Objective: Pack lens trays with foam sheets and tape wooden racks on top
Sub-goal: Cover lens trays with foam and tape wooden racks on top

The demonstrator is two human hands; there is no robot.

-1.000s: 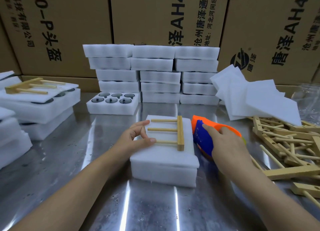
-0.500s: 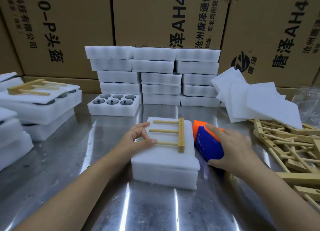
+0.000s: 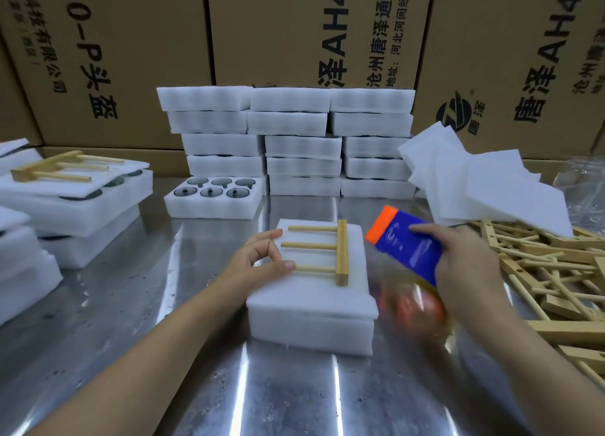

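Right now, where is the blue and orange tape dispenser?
In the head view the tape dispenser is right of centre, gripped by the right hand, just beside the foam tray that carries the wooden rack.

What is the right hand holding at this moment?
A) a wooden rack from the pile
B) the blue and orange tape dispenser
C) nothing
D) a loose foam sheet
B: the right hand grips the blue and orange tape dispenser, just right of the foam tray, while the left hand touches the wooden rack lying on top.
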